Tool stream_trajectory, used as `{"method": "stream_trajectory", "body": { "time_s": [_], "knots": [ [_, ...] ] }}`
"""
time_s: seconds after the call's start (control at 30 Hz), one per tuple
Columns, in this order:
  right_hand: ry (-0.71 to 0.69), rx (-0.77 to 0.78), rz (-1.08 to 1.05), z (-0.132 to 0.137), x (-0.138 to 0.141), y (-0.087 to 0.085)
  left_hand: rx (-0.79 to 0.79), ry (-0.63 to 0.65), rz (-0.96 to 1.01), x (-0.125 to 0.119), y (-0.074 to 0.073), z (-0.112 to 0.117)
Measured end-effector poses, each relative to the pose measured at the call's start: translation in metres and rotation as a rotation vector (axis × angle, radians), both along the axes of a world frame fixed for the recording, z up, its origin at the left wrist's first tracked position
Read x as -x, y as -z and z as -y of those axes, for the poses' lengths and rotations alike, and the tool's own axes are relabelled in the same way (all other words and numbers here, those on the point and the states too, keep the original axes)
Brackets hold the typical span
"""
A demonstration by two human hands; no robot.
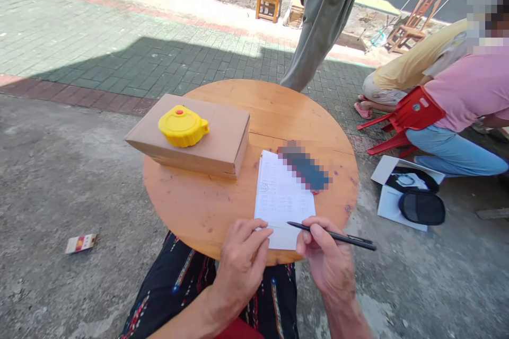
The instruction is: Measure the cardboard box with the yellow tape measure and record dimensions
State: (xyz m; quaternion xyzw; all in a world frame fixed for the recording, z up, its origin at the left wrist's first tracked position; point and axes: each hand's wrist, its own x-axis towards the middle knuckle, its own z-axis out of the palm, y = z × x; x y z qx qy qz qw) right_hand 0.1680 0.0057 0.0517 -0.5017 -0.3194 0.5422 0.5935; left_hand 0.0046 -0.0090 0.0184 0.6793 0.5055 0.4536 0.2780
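Note:
In my right hand is a black pen, gripped between thumb and fingers. Its tip points left, over the lower part of a white sheet of paper. Rows of small handwriting cover the upper part of the sheet, with one spot circled near its left side. My left hand rests at the sheet's lower left edge, fingers loosely bent and lying on the paper and table. A blurred dark phone-like object with red edges lies across the sheet's top right corner.
The round wooden table also bears a cardboard box with a yellow tape measure on top. A person stands beyond the table. Two people crouch or sit at right near a red plastic chair. An opened white box lies on the ground.

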Motion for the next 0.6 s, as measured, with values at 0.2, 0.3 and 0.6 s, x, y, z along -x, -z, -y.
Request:
{"method": "stream_trajectory", "body": {
  "time_s": [0.2,0.3,0.6],
  "knots": [
    [-0.103,-0.079,-0.013,0.023,0.006,-0.012,0.724,0.133,0.610,0.002,-0.043,0.006],
    [-0.128,-0.117,0.002,0.033,0.009,-0.014,0.781,0.125,0.706,0.004,-0.054,0.014],
    [-0.147,-0.193,0.062,0.067,0.009,-0.026,0.749,0.132,0.727,0.010,-0.071,0.040]
  ]
}}
